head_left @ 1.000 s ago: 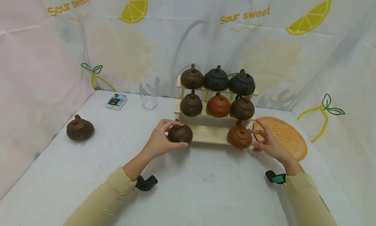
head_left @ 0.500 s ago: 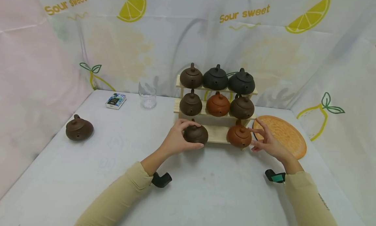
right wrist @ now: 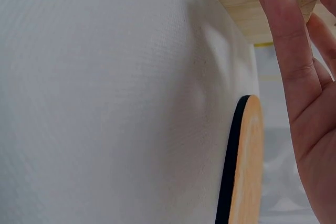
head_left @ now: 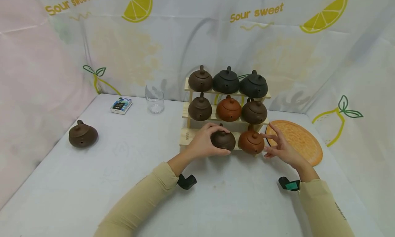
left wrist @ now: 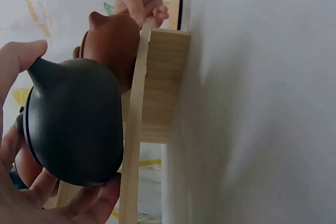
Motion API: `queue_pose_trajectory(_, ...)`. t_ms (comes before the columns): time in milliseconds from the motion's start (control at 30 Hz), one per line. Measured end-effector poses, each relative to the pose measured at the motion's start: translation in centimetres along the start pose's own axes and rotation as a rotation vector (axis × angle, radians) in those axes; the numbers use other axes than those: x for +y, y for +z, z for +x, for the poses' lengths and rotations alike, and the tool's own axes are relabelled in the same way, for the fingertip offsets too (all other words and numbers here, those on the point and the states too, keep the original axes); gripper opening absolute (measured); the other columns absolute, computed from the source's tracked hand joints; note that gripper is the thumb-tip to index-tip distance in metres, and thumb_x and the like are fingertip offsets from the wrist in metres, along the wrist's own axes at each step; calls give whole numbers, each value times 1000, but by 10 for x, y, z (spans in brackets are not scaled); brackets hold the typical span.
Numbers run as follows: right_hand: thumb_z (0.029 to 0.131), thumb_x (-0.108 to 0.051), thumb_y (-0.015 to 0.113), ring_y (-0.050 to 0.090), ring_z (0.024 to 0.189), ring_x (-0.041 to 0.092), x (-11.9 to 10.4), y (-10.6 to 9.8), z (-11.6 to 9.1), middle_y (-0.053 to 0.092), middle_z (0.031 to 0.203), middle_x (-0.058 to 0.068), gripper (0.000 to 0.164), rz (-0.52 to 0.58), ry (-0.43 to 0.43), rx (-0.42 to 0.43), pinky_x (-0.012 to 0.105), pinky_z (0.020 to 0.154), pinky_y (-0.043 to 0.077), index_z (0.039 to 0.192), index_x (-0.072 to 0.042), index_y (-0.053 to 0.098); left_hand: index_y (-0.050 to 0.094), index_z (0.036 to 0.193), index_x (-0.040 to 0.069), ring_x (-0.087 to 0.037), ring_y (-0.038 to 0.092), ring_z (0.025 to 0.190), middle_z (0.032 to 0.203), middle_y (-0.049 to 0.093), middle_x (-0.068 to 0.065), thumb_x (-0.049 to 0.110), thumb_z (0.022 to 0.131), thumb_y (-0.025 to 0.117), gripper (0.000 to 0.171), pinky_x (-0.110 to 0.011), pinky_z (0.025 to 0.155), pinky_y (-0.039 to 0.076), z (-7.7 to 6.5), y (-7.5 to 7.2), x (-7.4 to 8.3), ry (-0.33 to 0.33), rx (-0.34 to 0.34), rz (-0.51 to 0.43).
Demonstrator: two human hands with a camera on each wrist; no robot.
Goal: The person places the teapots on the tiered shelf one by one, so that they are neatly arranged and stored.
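My left hand [head_left: 205, 141] grips a dark brown teapot [head_left: 223, 141] over the bottom shelf of a light wooden rack [head_left: 192, 136]. The left wrist view shows the thumb on the spout and other fingers round the far side of the pot [left wrist: 79, 124]. Just to the right, a reddish-brown teapot [head_left: 251, 142] sits at the shelf's right end. There my right hand [head_left: 284, 151] is held with spread fingers, the fingertips right at the rack's end and this pot. In the right wrist view its thumb [right wrist: 289, 40] lies straight, overlapping the rack's corner.
Dark teapots and one reddish teapot [head_left: 229, 109] fill the upper two shelves. Behind the right hand lies a round, orange-topped board [head_left: 299, 141]. Leftward are a brown teapot [head_left: 82, 136], a small patterned box [head_left: 121, 105] and a clear glass [head_left: 155, 103].
The left hand has carried the dark brown teapot rightward along the bottom shelf, from its left end to beside the reddish-brown pot. My right hand has stayed put.
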State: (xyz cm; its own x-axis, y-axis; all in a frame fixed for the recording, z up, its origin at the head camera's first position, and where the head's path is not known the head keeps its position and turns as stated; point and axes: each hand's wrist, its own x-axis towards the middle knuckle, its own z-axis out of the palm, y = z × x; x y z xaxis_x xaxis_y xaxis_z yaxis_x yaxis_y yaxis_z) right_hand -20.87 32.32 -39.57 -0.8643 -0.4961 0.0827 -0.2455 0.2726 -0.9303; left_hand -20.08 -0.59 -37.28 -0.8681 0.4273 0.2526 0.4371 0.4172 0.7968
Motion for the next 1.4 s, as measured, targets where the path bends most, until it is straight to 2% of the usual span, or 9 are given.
queue_pose_trajectory(233, 92, 5, 51, 65, 73, 20, 0, 0, 0, 42, 126, -17, 85, 0, -9, -5, 30, 65, 54, 149, -24, -6, 62, 114, 31, -19, 49, 107, 122, 46, 0, 38, 64, 85, 56, -37, 87, 44, 9, 1, 0, 33, -42, 43)
queue_pose_trajectory(400, 92, 6, 51, 65, 74, 21, 0, 0, 1, 42, 126, -17, 85, 2, -12, -8, 30, 66, 54, 149, -24, -6, 61, 119, 29, -18, 48, 109, 122, 48, 0, 37, 64, 85, 61, -36, 89, 43, 14, 3, -1, 66, -34, 65)
queue_pose_trajectory(700, 92, 7, 51, 66, 71, 20, 0, 1, 0, 43, 126, -19, 86, 11, -18, -5, 30, 65, 54, 149, -23, -6, 60, 123, 25, -19, 46, 117, 128, 48, -2, 39, 63, 85, 66, -37, 94, 40, 18, 9, -2, 46, 7, 65)
queue_pose_trajectory(867, 93, 5, 51, 66, 71, 22, -2, 1, 0, 42, 125, -20, 86, -4, 0, 2, 30, 65, 54, 149, -23, -7, 59, 125, 23, -16, 46, 116, 127, 49, 0, 37, 64, 86, 68, -34, 95, 40, 18, 8, -6, 64, 10, 27)
queue_pose_trajectory(1067, 92, 7, 50, 66, 76, 19, -3, 0, -2, 42, 126, -18, 86, 6, -11, 0, 29, 65, 54, 150, -28, -3, 59, 125, 18, -16, 43, 121, 134, 44, -2, 27, 67, 85, 64, -34, 94, 43, 10, 2, -9, 44, 1, -136)
queue_pose_trajectory(1200, 92, 8, 50, 66, 76, 19, -3, 0, -2, 42, 126, -18, 86, 21, -18, -2, 29, 65, 54, 149, -30, -2, 62, 119, 15, -16, 45, 119, 132, 48, -3, 21, 68, 85, 57, -36, 92, 44, 1, -7, -13, 58, 28, -181)
queue_pose_trajectory(1267, 92, 7, 50, 66, 74, 19, -3, 0, -2, 43, 126, -17, 86, 28, -19, -6, 29, 65, 54, 150, -28, -3, 64, 116, 12, -15, 47, 117, 128, 51, -4, 18, 67, 85, 54, -35, 92, 45, -6, -11, -17, 92, 51, -190)
queue_pose_trajectory(1400, 92, 7, 50, 66, 73, 19, -1, 0, -2, 43, 126, -16, 86, 31, -24, -13, 29, 65, 54, 150, -26, -4, 65, 111, 4, -16, 52, 111, 117, 58, -5, 11, 66, 85, 50, -35, 89, 47, -19, -21, -27, 208, 94, -217)
